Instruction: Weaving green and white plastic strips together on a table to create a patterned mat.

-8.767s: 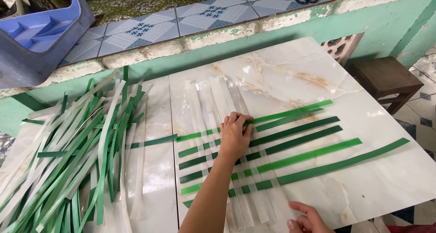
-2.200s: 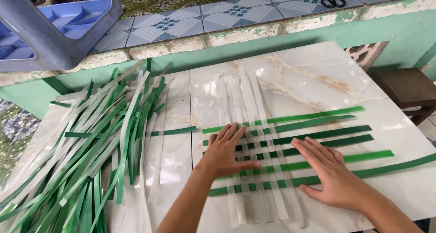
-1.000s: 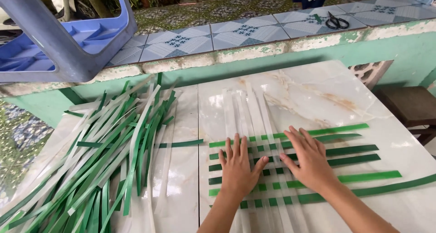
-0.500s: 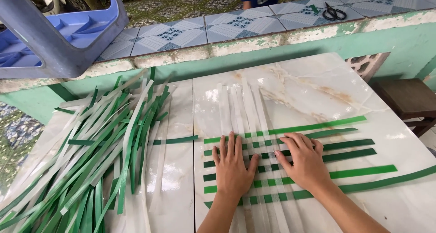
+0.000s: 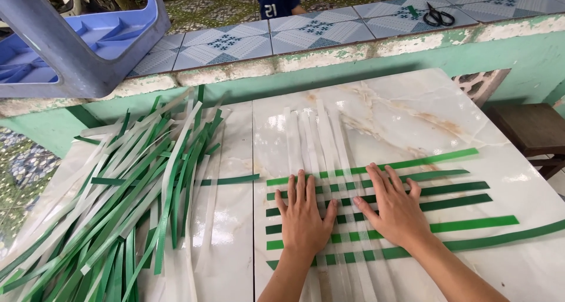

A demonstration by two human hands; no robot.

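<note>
- The woven mat (image 5: 376, 214) is made of flat strips. Green strips (image 5: 459, 225) run sideways, from left to right. White strips (image 5: 312, 137) run up and down, away from the person.
- The green and white strips cross over and under each other, so little squares show where they meet.
- The mat lies on the white marble table (image 5: 400, 108), on the right half, close to the person.
- The long green strips stick out far to the right of the woven part. The lowest one reaches nearly to the table's right edge.
- The white strips stick out toward the green wall (image 5: 365, 67).
- The left hand (image 5: 303, 217) lies flat on the left part of the mat. Its fingers are spread and straight. It presses down and grips nothing.
- The right hand (image 5: 395, 211) lies flat just beside it, on the middle of the mat. Its fingers are spread too, and it grips nothing.
- A big pile of loose strips (image 5: 118, 202), green and white, lies on the left side of the table. They mostly point up and to the right.
- One single green strip (image 5: 229, 179) lies between the pile and the mat.
- A blue plastic stool (image 5: 76, 37) sits upside down on the tiled ledge (image 5: 306, 34), top left.
- Black scissors (image 5: 438, 17) lie on the ledge, top right.
- A brown wooden stool (image 5: 529, 128) stands to the right of the table.
</note>
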